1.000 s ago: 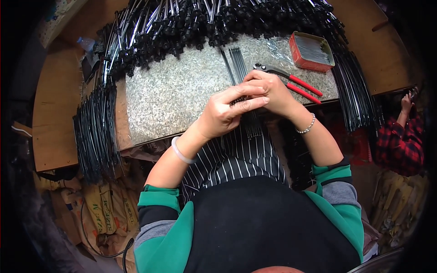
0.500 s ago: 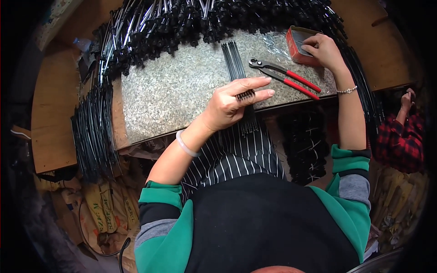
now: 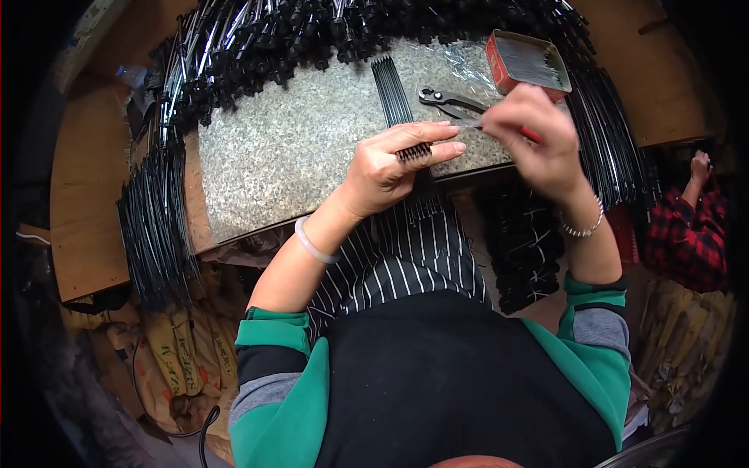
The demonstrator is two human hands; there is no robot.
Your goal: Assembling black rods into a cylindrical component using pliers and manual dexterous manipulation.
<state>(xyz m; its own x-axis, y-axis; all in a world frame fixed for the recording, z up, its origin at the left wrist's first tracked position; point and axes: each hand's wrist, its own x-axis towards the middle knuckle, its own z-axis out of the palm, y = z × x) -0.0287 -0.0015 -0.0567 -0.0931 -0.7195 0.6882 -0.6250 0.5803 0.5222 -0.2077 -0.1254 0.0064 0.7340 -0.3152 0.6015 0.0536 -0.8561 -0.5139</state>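
A row of thin black rods (image 3: 394,93) lies on the speckled stone slab (image 3: 273,156) and passes beneath my left hand (image 3: 390,164), reaching past the slab's near edge. The left index and middle fingers are stretched out and parted. Between them shows a dark ribbed strip (image 3: 413,152); whether it belongs to the rods I cannot tell. My right hand (image 3: 534,140), blurred by motion, pinches a thin grey piece (image 3: 470,122) close to the left fingertips. Black-jawed pliers (image 3: 438,97) with red handles lie behind it, partly covered. Beyond stands an open red box (image 3: 498,66) with thin grey pieces inside.
A heap of black-and-silver rods (image 3: 312,39) fills the table's far side. Bundles of black rods hang over the edges at left (image 3: 156,226) and right (image 3: 612,132). Clear plastic film (image 3: 460,62) lies near the box. Another person in a checked sleeve (image 3: 690,242) is at far right.
My right hand has come out of the red box and moved left and nearer with a thin grey piece. The left hand stays almost where it was over the rods.
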